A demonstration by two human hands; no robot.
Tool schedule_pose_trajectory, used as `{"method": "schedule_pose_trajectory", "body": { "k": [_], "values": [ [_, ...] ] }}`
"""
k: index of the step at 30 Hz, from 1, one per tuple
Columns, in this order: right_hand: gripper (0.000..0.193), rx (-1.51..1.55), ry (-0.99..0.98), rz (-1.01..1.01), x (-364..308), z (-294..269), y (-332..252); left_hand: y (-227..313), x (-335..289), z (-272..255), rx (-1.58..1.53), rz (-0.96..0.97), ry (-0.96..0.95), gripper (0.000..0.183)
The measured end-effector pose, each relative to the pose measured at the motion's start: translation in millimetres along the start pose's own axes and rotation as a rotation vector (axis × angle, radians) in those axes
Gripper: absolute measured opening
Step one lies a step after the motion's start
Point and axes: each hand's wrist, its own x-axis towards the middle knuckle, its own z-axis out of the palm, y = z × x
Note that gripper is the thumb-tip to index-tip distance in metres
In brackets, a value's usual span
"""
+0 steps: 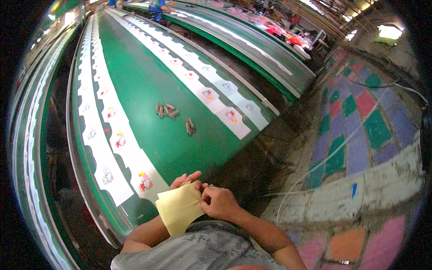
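Holding a pale yellow sheet (pixel 180 209), folded or layered, at lower centre of the frame.
Pinching its right edge with the right hand (pixel 220 202); backing it with the left hand (pixel 185 180), with some fingers extended, hard to tell if gripping. Facing a green surface (pixel 180 150) with small brownish pieces (pixel 167 110) near mid-frame and printed white strips (pixel 148 176) either side.

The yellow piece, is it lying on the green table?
No, the yellow piece rests over the left hand while the right hand holds its edge, in front of the grey shirt.
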Motion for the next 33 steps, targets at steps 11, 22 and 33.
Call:
{"method": "schedule_pose_trajectory", "body": {
  "k": [11,22,33],
  "values": [
    [0.027,0.249,-0.069,-0.035,120,-130,149,-17,201,35,0.123,0.313,-0.057,0.056],
    [0.026,0.206,-0.268,-0.221,193,-267,336,-111,400,57,0.118,0.532,0.080,0.052],
    [0.016,0.211,-0.154,-0.298,252,-370,454,-129,574,52,0.067,0.386,0.047,0.059]
  ]
}}
